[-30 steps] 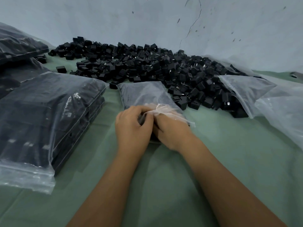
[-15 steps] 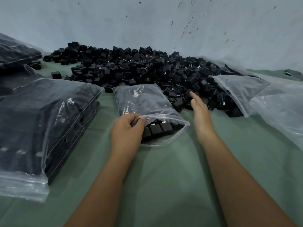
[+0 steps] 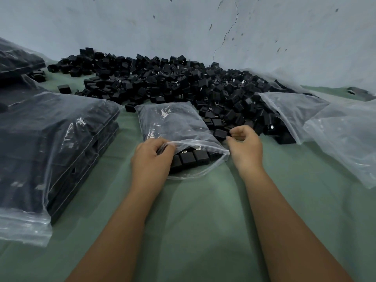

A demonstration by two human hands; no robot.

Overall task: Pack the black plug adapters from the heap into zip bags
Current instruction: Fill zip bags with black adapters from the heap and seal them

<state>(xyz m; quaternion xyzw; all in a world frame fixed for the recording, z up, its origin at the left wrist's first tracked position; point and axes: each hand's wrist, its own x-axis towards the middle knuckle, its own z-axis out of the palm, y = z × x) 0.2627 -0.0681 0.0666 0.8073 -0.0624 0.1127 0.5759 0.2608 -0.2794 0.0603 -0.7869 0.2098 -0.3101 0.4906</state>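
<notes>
Beside the heap (image 3: 183, 82), right hand (image 3: 245, 147) grip pinches 1 adapter (image 3: 220, 133); left hand (image 3: 151, 161) grip holds bag (image 3: 173, 123).

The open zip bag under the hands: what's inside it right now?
A row of black adapters shows at the mouth of the open zip bag, which the left hand holds open. Farther in, only a dark mass shows through the glare; no count possible.

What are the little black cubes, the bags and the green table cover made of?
Cubes: probably hard plastic, matt black with crisp edges; some show metal prongs. Bags, such as the open one: thin clear plastic film, glossy and wrinkled, contents showing through. Cover: looks like green cloth or a soft sheet, dull with shallow folds; hard to tell which.
</notes>
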